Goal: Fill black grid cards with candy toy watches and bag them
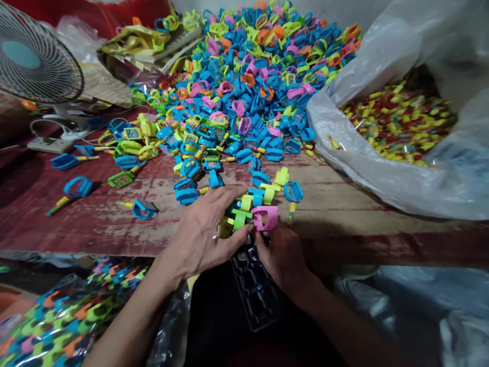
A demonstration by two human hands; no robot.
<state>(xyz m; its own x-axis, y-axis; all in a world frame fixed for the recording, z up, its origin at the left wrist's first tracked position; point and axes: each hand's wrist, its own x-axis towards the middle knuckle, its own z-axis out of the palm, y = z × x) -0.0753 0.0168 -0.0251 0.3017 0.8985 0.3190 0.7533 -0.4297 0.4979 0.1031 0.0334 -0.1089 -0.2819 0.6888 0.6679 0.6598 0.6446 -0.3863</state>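
A black compartment tray point(260, 298) slants from the lap up to the table's front edge. Green, yellow and blue toy watches point(240, 219) fill its far part, while its near compartments hold nothing. My left hand point(208, 229) lies over the tray's left side, fingers spread against the watches, its thumb by a green one. At the tray's right side, my right hand point(280, 252) has its fingers closed on a pink toy watch point(266, 218), which sits above the fingertips. Close to the far end of the tray is a blue watch with a candy tube point(293, 191).
A big heap of coloured toy watches point(248, 86) covers the table's back. An open plastic bag point(355, 173) of small yellow and red pieces stands right. At left are a fan point(38, 56), a power strip point(51, 145) and, below, packed watches point(57, 326).
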